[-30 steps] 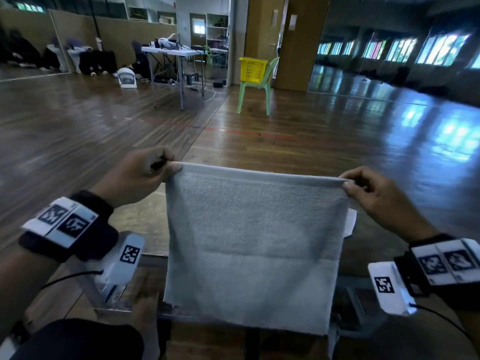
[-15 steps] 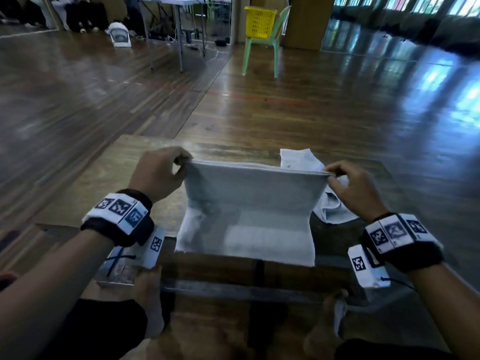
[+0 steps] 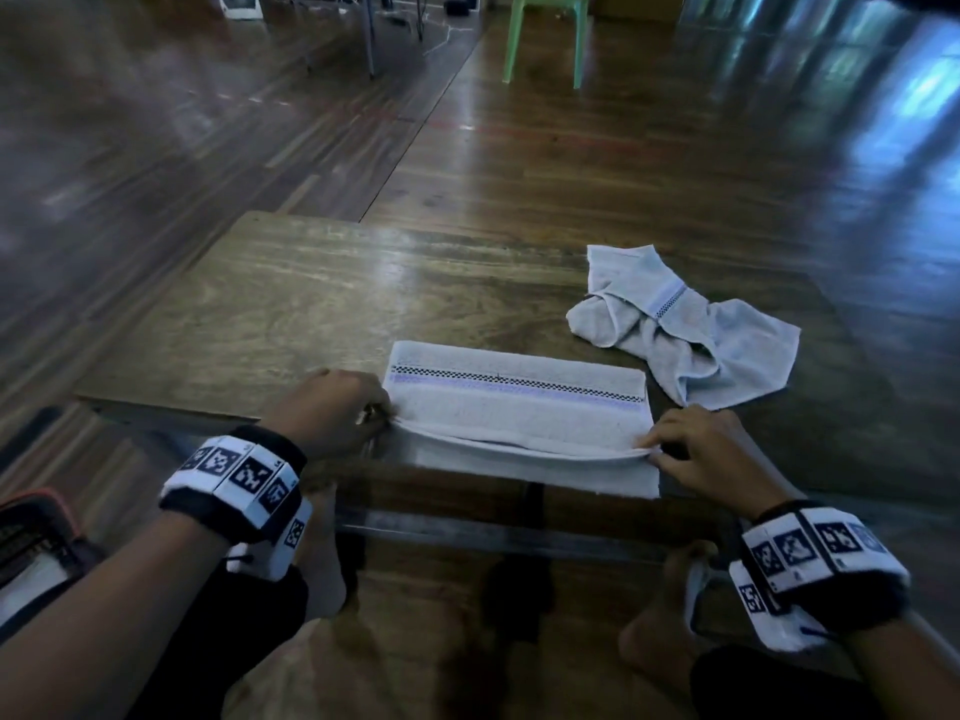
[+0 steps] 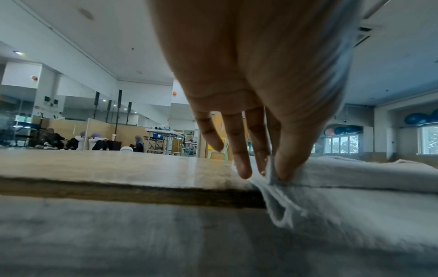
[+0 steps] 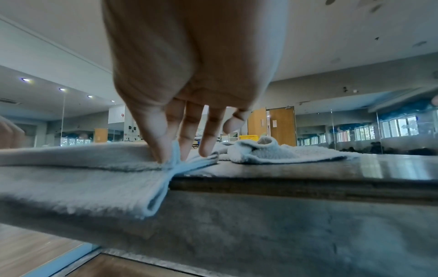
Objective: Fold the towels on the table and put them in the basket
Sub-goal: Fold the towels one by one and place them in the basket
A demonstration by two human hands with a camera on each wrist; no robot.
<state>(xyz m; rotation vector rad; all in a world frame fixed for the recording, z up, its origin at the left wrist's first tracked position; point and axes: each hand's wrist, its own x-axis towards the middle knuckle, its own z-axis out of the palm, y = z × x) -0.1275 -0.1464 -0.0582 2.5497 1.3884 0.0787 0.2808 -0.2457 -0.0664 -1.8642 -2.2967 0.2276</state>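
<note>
We have brought the towel (image 3: 514, 407) down from the air onto the table (image 3: 291, 304), near edge at 6 o'clock. Our left hand (image 3: 332, 413) and right hand (image 3: 706, 454) still pinch its corners. One fold is done. Another towel (image 3: 685, 324) waits at 2 o'clock.

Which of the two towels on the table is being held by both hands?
The flat striped towel at the near table edge; the left hand and right hand pinch its corners. The crumpled towel lies untouched behind.
</note>
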